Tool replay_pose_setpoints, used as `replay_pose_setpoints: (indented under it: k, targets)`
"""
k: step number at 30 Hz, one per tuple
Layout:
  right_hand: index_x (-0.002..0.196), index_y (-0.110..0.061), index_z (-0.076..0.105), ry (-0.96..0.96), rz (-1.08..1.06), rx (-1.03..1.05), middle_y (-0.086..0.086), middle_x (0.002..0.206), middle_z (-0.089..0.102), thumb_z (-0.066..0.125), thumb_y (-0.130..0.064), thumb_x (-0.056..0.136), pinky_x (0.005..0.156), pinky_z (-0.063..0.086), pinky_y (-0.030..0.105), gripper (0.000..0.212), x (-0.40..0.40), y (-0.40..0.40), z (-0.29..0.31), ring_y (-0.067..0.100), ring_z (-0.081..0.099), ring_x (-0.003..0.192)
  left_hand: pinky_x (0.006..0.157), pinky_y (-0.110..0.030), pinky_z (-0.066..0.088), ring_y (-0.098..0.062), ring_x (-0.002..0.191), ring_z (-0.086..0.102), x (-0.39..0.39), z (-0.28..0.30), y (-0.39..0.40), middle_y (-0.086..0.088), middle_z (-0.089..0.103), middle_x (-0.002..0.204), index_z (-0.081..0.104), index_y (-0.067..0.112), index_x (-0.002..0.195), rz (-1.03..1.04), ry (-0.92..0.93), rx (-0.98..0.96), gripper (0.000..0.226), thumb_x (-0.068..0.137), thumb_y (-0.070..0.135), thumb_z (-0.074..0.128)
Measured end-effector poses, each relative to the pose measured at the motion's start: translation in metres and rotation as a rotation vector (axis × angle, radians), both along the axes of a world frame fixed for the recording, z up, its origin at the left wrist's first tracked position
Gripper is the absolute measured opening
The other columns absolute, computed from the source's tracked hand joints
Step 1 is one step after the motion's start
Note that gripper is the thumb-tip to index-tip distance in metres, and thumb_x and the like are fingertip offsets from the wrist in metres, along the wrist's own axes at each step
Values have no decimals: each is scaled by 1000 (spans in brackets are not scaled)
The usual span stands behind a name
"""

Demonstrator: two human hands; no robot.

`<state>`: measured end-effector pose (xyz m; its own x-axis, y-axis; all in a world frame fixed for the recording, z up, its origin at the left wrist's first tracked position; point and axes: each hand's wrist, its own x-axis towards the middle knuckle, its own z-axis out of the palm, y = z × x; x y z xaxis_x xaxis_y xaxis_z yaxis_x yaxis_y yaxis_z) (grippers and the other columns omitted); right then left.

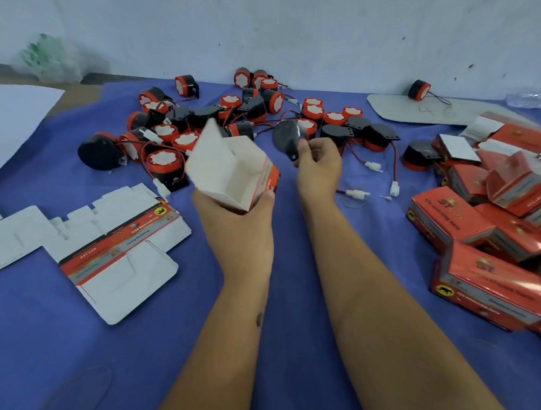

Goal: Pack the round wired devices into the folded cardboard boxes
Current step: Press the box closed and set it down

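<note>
The left hand (247,213) grips an opened cardboard box (233,169) from below, its mouth tilted up and to the left with 1 flap (209,132) standing above the rim. Just to its right, the right hand (318,163) pinches a round black device (287,138) by its mounting tab, holding it in the air above the blue counter (290,297) and apart from the box edge.

Beyond both hands, a loose pile of red-and-black round devices (235,117) with red wires spreads across the far middle of the counter up to the wall (300,28). A stack of flat unfolded boxes (108,245) lies at the near left. Closed red boxes (482,243) crowd the right edge. A grey sheet (419,113) lies at the far right with 1 device (419,89) on it. Bare blue cloth shows around and between the forearms near the viewer.
</note>
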<state>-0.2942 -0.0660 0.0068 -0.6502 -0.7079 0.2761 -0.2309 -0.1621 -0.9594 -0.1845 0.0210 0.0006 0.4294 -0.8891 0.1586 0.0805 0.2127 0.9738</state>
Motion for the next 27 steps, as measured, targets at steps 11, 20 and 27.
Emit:
replay_pose_setpoints:
  k: [11,20,27]
  targets:
    - [85,-5,71,908,-294,-332,12,88,61,69,-2,80,71,36,36,7,-17,110,5,23,46,84,66,-11,44,17,85,54,17,-2,2,28,56,98,41,44,102,-508,-400,66,63,68,18,87]
    - [71,-10,68,1422,-142,-163,5,78,63,67,8,62,70,31,31,21,-15,135,2,28,57,69,77,-11,51,7,97,63,36,0,5,13,62,113,42,34,124,-772,-405,44,69,77,-3,77]
    - [76,-11,65,1410,-47,121,2,94,61,58,-7,67,75,23,32,12,-5,145,2,29,53,83,62,-4,43,-12,125,54,13,14,-14,-3,55,138,44,22,139,-591,-209,156,40,101,7,48]
